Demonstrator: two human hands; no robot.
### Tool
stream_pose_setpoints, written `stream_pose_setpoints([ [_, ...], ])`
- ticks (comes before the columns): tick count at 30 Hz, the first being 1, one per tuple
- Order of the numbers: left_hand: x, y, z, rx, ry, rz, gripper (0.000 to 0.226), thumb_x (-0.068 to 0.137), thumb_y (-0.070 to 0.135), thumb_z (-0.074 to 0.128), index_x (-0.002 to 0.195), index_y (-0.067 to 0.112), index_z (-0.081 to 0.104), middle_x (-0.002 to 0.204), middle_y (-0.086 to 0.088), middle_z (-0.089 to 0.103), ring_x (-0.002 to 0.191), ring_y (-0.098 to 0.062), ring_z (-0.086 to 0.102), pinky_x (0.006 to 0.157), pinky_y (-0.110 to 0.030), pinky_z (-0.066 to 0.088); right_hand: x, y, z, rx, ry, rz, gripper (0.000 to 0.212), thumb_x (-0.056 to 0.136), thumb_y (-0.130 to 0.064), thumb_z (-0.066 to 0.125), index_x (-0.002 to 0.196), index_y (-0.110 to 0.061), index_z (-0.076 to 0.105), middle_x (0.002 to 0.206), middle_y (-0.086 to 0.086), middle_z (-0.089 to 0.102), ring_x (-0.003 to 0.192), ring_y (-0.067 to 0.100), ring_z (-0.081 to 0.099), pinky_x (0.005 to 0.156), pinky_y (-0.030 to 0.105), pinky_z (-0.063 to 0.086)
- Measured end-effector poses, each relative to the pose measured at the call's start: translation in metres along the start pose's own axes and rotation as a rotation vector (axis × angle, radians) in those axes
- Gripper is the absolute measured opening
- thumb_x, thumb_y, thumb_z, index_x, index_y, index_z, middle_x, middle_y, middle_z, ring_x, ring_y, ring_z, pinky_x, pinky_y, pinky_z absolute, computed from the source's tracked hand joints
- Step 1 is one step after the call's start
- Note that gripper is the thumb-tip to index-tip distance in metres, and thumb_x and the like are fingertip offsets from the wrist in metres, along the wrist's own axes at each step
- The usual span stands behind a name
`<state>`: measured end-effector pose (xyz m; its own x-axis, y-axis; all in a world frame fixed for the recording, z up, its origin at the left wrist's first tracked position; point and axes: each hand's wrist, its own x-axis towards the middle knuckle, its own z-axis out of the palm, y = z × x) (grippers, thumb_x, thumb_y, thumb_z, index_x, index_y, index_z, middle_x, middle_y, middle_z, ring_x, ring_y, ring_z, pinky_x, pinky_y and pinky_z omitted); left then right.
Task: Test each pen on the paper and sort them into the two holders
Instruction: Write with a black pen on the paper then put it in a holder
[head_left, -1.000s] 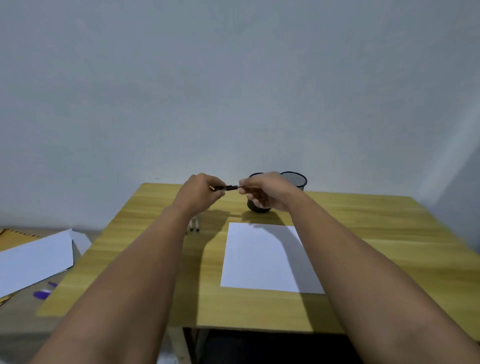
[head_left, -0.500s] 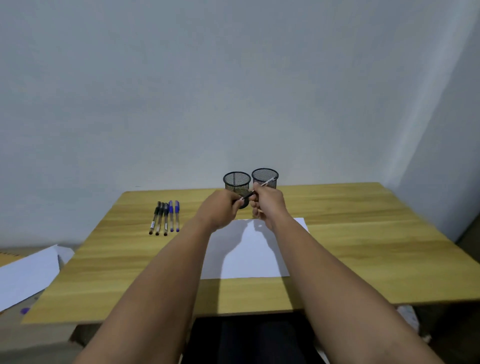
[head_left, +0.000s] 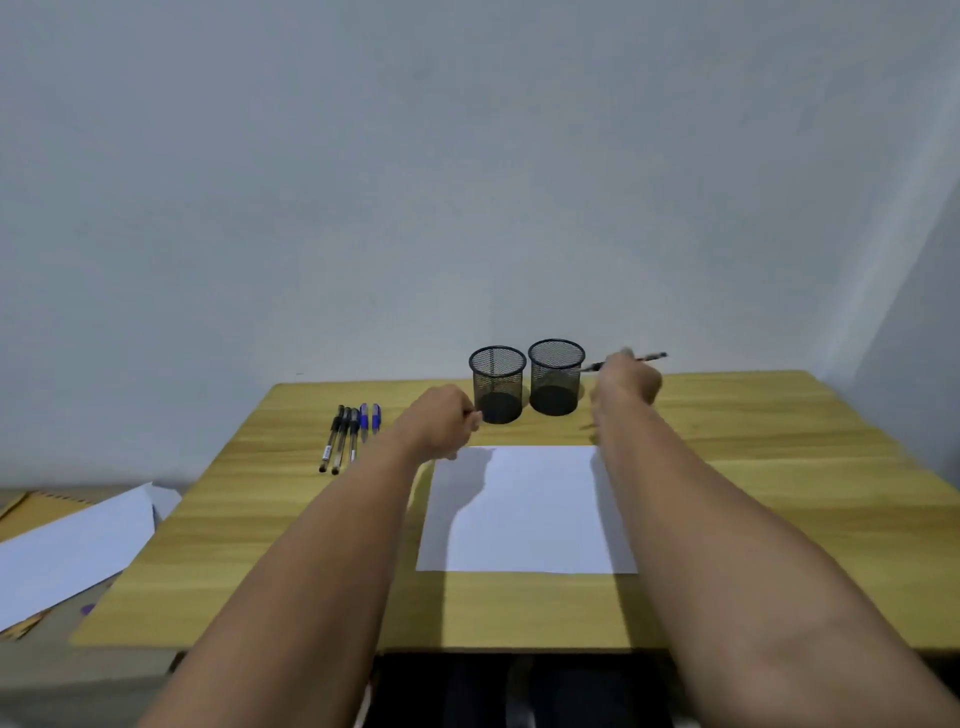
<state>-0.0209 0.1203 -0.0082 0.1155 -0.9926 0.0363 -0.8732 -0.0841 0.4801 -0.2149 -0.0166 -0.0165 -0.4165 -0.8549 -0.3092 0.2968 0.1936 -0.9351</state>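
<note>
Right hand (head_left: 626, 382) pinches uncapped pen (head_left: 652, 357) above bench (head_left: 779, 441); left hand (head_left: 447, 423) curled, apparently holding its cap, freeing tip for paper (head_left: 524, 509).

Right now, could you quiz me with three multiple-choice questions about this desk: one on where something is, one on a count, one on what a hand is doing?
1. Where do the loose pens lie?
A. Left of the paper
B. Inside a holder
C. On the paper

2. How many mesh holders stand on the table?
A. One
B. Two
C. Three

3. What is the right hand doing?
A. Resting flat on the paper
B. Holding a pen
C. Lifting a holder

Answers:
1. A: the row lies on bare wood left of the white paper.
2. B: the left holder and the right holder stand side by side behind the paper.
3. B: the held pen sticks out past its fingers, beside the right holder.
</note>
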Motion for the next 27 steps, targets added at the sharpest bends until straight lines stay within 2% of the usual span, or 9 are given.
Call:
stream_pose_setpoints([
  [4,-0.024,-0.074,-0.004,0.084,0.139,-0.155,0.035,0.099,0.023,0.057,0.064,0.021,0.060,0.059,0.002,0.057,0.065,-0.025,0.058,0.062,-0.032,0.045,0.041,-0.050,-0.039,-0.071,-0.033,-0.177,0.032,0.101,-0.031,0.061,0.072,-0.016,0.065,0.074,0.002,0.066,0.063,0.023,0.057,0.063,0.037,0.047],
  [6,-0.018,-0.078,0.006,0.161,0.185,-0.143,0.022,0.098,0.027,0.057,0.082,0.022,0.072,0.074,0.003,0.060,0.079,-0.028,0.063,0.066,-0.033,0.046,0.030,-0.050,-0.040,-0.108,-0.134,-0.275,0.030,0.101,-0.031,0.067,0.075,-0.015,0.068,0.072,0.003,0.067,0.051,0.016,0.053,0.051,0.031,0.042],
  [8,-0.003,-0.070,0.019,0.269,0.226,-0.113,0.021,0.097,0.031,0.057,0.099,0.023,0.076,0.094,-0.003,0.060,0.092,-0.030,0.062,0.070,-0.035,0.048,0.011,-0.032,-0.037,-0.167,-0.234,-0.375,0.019,0.100,-0.027,0.070,0.085,-0.015,0.071,0.075,0.003,0.074,0.051,0.014,0.059,0.048,0.027,0.044],
  [11,0.015,-0.064,0.038,0.439,0.248,-0.145,0.023,0.096,0.031,0.055,0.103,0.021,0.075,0.104,-0.007,0.060,0.102,-0.033,0.058,0.074,-0.038,0.047,-0.013,0.022,-0.042,-0.342,-0.359,-0.572,0.019,0.102,-0.031,0.064,0.085,-0.023,0.068,0.078,-0.002,0.079,0.061,0.018,0.068,0.056,0.030,0.053],
  [14,0.021,-0.067,0.051,0.526,0.239,-0.192,0.028,0.100,0.030,0.048,0.108,0.017,0.072,0.113,-0.009,0.061,0.111,-0.035,0.055,0.081,-0.043,0.047,-0.030,0.074,-0.054,-0.773,-0.459,-0.808,0.018,0.106,-0.032,0.049,0.097,-0.027,0.063,0.079,-0.003,0.072,0.073,0.027,0.065,0.070,0.039,0.051],
  [16,0.020,-0.069,0.055,0.499,0.252,-0.204,0.033,0.102,0.036,0.046,0.118,0.018,0.069,0.120,-0.010,0.061,0.117,-0.035,0.053,0.087,-0.046,0.049,-0.040,0.096,-0.056,-1.061,-0.527,-0.887,0.016,0.107,-0.025,0.044,0.109,-0.026,0.060,0.095,-0.003,0.071,0.092,0.028,0.063,0.089,0.046,0.047],
  [18,0.016,-0.071,0.057,0.462,0.287,-0.181,0.035,0.100,0.037,0.049,0.122,0.019,0.068,0.123,-0.009,0.062,0.118,-0.035,0.054,0.087,-0.046,0.051,-0.046,0.107,-0.055,-1.244,-0.587,-0.868,0.025,0.110,-0.025,0.043,0.131,-0.022,0.056,0.126,0.000,0.067,0.124,0.027,0.058,0.111,0.055,0.037],
  [21,0.005,-0.072,0.062,0.425,0.348,-0.066,0.031,0.097,0.032,0.055,0.118,0.017,0.073,0.117,-0.007,0.066,0.108,-0.031,0.057,0.078,-0.041,0.052,-0.043,0.115,-0.061,-1.335,-0.628,-0.856,0.031,0.112,-0.027,0.043,0.141,-0.019,0.051,0.144,0.003,0.059,0.145,0.028,0.044,0.125,0.060,0.023],
  [27,-0.019,-0.073,0.068,0.284,0.180,0.207,0.041,0.097,0.046,0.052,0.121,0.018,0.069,0.126,0.005,0.066,0.117,-0.021,0.059,0.087,-0.034,0.052,-0.019,0.102,-0.084,-1.251,-0.610,-0.846,0.029,0.111,-0.027,0.047,0.138,-0.019,0.055,0.137,0.002,0.062,0.139,0.028,0.050,0.128,0.056,0.017],
])
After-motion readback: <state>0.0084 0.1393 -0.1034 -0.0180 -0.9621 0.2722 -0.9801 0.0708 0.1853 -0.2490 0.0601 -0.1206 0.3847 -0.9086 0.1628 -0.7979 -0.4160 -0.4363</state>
